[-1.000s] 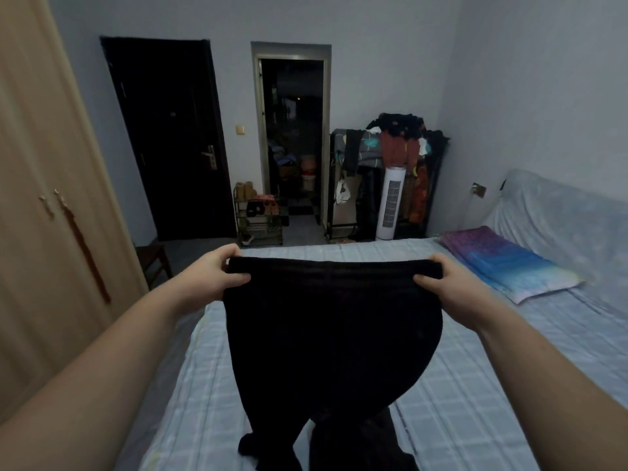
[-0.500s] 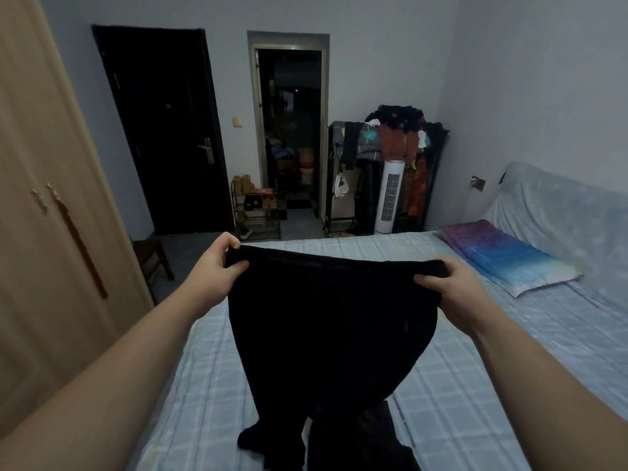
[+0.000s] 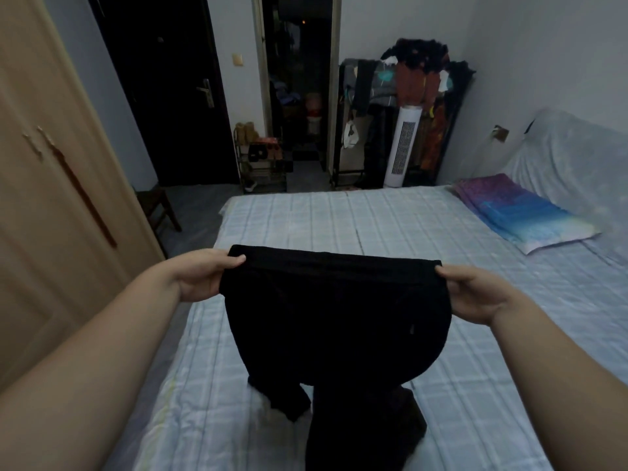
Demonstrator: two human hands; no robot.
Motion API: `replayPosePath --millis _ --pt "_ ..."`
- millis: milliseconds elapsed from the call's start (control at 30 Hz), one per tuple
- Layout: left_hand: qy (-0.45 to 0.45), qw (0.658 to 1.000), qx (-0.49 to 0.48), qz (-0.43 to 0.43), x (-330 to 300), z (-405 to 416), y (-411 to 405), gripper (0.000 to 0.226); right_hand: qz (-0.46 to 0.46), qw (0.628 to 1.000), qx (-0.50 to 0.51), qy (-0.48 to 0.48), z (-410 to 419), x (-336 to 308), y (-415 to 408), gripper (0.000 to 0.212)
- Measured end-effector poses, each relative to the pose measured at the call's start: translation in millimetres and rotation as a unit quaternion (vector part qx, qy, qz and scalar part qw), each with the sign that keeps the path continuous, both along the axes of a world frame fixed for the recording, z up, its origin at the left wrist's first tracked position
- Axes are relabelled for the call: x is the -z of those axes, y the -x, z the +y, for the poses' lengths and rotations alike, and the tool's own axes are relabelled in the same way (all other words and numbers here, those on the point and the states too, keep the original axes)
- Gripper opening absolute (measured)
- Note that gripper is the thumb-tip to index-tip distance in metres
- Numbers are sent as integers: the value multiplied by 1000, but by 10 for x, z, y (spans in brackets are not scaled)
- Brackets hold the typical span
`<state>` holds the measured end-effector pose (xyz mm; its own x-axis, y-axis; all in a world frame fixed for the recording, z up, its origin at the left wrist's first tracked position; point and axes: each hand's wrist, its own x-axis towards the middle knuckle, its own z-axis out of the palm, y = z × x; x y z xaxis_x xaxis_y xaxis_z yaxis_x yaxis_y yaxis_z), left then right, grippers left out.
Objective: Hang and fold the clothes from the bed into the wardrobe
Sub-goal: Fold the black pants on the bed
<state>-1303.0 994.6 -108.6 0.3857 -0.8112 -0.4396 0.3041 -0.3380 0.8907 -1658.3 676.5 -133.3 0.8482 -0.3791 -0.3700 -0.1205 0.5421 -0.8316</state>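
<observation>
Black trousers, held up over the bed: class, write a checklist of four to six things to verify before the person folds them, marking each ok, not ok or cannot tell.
1. Left hand grips one end of the waistband of the black trousers: ok.
2. Right hand grips the other end: ok.
3. Waistband stretched flat and roughly level between the hands: ok.
4. Legs hanging straight: not ok, the lower ends lie bunched on the bed.
5. Free stretch of bed beyond the trousers for laying them down: ok.
6. Wardrobe open to receive them: not ok, the doors in view are closed.
</observation>
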Motion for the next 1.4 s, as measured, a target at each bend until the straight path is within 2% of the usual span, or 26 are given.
replayPosePath --millis 100,133,233,333,433,600,667,733,800,867,1000,1100,1167,1200,1267,1333,1400 --pt "9 999 25 41 53 63 -64 68 29 999 23 17 28 28 -50 43" --pt "8 998 23 59 65 50 -79 69 53 998 37 22 46 32 -98 38" --pt "-1 993 -50 109 98 -105 -19 41 142 983 109 49 25 142 -279 25" --pt "-28 994 -91 63 120 -313 224 33 191 960 191 76 42 321 -474 24" --pt "12 994 -107 23 134 -498 591 28 159 951 236 119 281 337 -642 22" --pt "83 987 -132 -33 303 -700 1305 22 54 944 268 183 973 349 -816 18" --pt "90 985 -135 -53 419 -730 1520 21 43 943 259 205 1200 384 -840 18" --pt "103 980 -164 -37 501 -715 1664 22 40 937 272 215 1353 391 -820 13" --pt "123 972 -201 -1 548 -673 1761 23 20 936 291 197 1473 378 -777 13" --pt "135 970 -202 -6 593 -635 1859 23 1 939 288 186 1602 375 -723 15" --pt "147 973 -165 -60 673 -599 2015 23 -56 964 222 138 1862 454 -679 22" --pt "170 972 -131 -93 710 -556 1985 37 -120 972 195 54 1894 500 -670 33" --pt "162 969 -127 -138 723 -534 1928 43 -131 975 177 36 1842 524 -655 37" --pt "159 964 -138 -165 723 -525 1883 40 -126 978 158 55 1806 516 -640 40" --pt "165 951 -156 -208 703 -492 1759 37 -103 973 142 152 1705 458 -605 38" --pt "182 949 -139 -216 667 -417 1608 37 -77 943 182 269 1527 375 -542 26" --pt "199 952 -105 -206 602 -316 1471 36 -49 903 214 369 1333 248 -478 31"
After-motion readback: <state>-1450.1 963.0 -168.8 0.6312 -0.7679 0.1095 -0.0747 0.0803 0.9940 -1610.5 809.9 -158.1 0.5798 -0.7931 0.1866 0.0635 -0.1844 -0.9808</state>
